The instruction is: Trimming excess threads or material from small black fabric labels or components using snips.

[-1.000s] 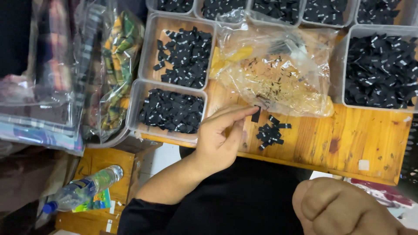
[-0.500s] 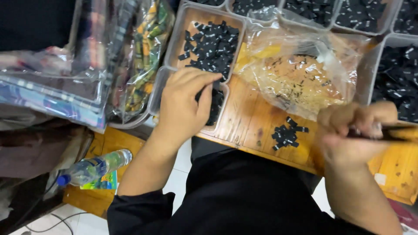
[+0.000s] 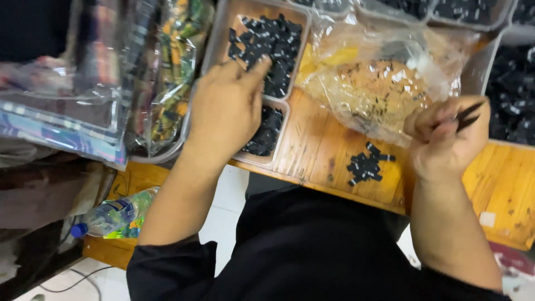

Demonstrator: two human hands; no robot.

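Table: a wooden table [image 3: 329,139] runs from upper left to lower right, with clear trays along its far edge.
Packages at left: flat, clear-wrapped packs [image 3: 61,111] in dark, blue and striped colours are stacked left of the trays, and a crinkled bag with a green and orange print [image 3: 167,72] stands between them and the trays.
Clear bag: a crumpled plastic bag [image 3: 379,83] with yellowish contents and dark specks lies between the two hands.
Upper tray [image 3: 220,33]: it holds small black parts [image 3: 267,42], which lie straight ahead of the left hand's fingertips.
Left hand [image 3: 225,108]: the nearer one, with fingers extended and touching the parts (whether it grips one, I cannot tell).
Right hand [image 3: 446,134]: closed around dark tweezers [image 3: 468,114], whose long axis points up and right.
Loose pile [image 3: 368,166]: black parts on bare wood, just left of and below the right hand.
Bottle [image 3: 111,214]: plastic, lying on the floor below.
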